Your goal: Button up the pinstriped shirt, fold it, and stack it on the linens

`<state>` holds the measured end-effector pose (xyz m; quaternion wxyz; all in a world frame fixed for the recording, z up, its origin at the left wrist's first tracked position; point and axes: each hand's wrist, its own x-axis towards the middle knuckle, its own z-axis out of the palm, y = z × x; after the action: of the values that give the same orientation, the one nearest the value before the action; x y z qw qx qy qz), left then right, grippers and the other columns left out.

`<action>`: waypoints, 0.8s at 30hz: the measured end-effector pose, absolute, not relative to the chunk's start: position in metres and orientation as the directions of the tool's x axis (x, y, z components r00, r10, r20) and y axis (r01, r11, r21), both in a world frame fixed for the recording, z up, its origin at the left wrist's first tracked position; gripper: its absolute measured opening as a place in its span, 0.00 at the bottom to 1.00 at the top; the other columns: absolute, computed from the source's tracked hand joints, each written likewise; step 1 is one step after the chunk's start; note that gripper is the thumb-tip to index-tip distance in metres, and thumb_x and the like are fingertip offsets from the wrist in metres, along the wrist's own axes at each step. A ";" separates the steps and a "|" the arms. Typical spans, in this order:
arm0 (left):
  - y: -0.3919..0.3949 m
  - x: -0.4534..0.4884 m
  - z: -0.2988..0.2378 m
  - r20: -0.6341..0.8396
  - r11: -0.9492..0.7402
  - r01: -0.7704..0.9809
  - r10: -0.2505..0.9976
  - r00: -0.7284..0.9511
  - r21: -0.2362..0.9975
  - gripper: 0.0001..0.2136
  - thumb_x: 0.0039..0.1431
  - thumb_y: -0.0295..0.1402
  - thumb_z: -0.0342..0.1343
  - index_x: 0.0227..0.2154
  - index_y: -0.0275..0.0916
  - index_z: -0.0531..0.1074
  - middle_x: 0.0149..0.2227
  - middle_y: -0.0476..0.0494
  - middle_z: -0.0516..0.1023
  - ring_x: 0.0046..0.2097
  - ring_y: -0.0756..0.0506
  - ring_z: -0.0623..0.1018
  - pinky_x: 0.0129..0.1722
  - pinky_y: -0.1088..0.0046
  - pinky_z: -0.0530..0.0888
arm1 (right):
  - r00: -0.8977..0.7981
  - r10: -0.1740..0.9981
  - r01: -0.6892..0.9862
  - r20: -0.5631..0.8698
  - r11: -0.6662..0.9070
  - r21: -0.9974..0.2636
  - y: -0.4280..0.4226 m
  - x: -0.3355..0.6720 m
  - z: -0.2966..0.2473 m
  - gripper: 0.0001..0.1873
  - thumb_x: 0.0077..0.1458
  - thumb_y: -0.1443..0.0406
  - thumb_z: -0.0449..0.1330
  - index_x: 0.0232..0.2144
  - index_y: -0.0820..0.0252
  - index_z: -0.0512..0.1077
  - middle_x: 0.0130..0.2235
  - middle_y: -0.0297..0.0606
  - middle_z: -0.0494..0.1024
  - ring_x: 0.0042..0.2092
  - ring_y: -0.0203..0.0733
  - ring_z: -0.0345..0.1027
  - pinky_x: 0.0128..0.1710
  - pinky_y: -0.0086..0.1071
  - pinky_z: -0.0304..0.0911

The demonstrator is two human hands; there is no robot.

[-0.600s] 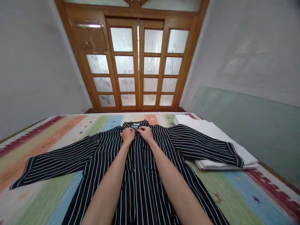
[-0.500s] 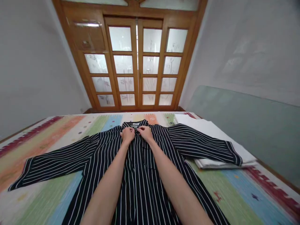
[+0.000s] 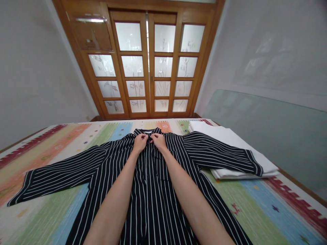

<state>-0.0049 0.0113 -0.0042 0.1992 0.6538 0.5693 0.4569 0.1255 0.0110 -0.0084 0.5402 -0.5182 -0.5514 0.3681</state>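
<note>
A black shirt with white stripes (image 3: 153, 190) lies front up, its two sleeves spread out to the sides and its collar (image 3: 138, 131) at the far end. Just below the collar, my left hand (image 3: 140, 141) pinches the front edge of the shirt. Close beside it, my right hand (image 3: 158, 140) pinches the other side of the same opening. The fingertips of both hands nearly meet at the neck. Any button between them is too small to make out.
Beneath the shirt is a colourful striped bedspread (image 3: 68, 200). Folded white cloth (image 3: 224, 136) lies under the right sleeve. A pale green panel (image 3: 255, 119) runs along the right wall. Wooden doors with glass panes (image 3: 150, 64) stand beyond the far edge.
My hands stay at the collar, and the fingertips have drawn slightly closer together. The camera view has tilted down a little. The shirt lies much as before.
</note>
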 end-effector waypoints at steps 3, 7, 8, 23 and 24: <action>0.011 -0.005 -0.005 0.382 -0.287 0.542 0.922 -0.067 0.789 0.08 0.56 0.31 0.53 0.32 0.35 0.77 0.36 0.42 0.82 0.37 0.45 0.79 0.41 0.70 0.74 | 0.105 0.968 0.151 0.228 0.211 -0.966 0.012 0.126 -0.009 0.07 0.52 0.68 0.59 0.28 0.62 0.78 0.20 0.31 0.75 0.24 0.37 0.72 0.30 0.26 0.66; 0.010 -0.005 -0.004 0.389 -0.295 0.531 0.918 -0.072 0.795 0.07 0.56 0.30 0.54 0.31 0.35 0.76 0.35 0.41 0.82 0.36 0.45 0.79 0.41 0.69 0.74 | 0.101 0.965 0.134 0.244 0.230 -0.964 0.013 0.125 -0.010 0.07 0.50 0.68 0.59 0.27 0.62 0.78 0.21 0.30 0.75 0.23 0.36 0.70 0.29 0.26 0.64; 0.010 -0.004 -0.004 0.391 -0.296 0.529 0.918 -0.073 0.795 0.07 0.56 0.30 0.54 0.31 0.35 0.76 0.34 0.41 0.82 0.36 0.45 0.80 0.40 0.69 0.75 | 0.102 0.963 0.131 0.247 0.234 -0.963 0.013 0.125 -0.011 0.08 0.50 0.68 0.58 0.27 0.62 0.78 0.20 0.30 0.74 0.23 0.36 0.69 0.29 0.26 0.64; -0.006 0.004 0.002 0.420 -0.284 0.498 0.889 -0.182 0.819 0.07 0.54 0.30 0.58 0.33 0.38 0.80 0.34 0.44 0.83 0.37 0.45 0.82 0.44 0.68 0.77 | 0.085 0.966 0.114 0.245 0.235 -0.965 0.016 0.125 -0.015 0.15 0.53 0.66 0.52 0.26 0.62 0.79 0.20 0.33 0.75 0.23 0.36 0.69 0.28 0.26 0.62; -0.006 0.004 0.001 0.414 -0.281 0.489 0.891 -0.186 0.826 0.07 0.53 0.30 0.59 0.34 0.38 0.80 0.34 0.44 0.83 0.37 0.45 0.82 0.44 0.68 0.77 | 0.087 0.966 0.115 0.242 0.232 -0.966 0.016 0.125 -0.015 0.15 0.53 0.66 0.52 0.26 0.62 0.79 0.19 0.32 0.74 0.23 0.36 0.69 0.29 0.26 0.62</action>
<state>0.0043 -0.0056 0.0013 0.1932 0.6080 0.5674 0.5206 0.1247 0.0159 -0.0150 0.5541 -0.4863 -0.5558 0.3841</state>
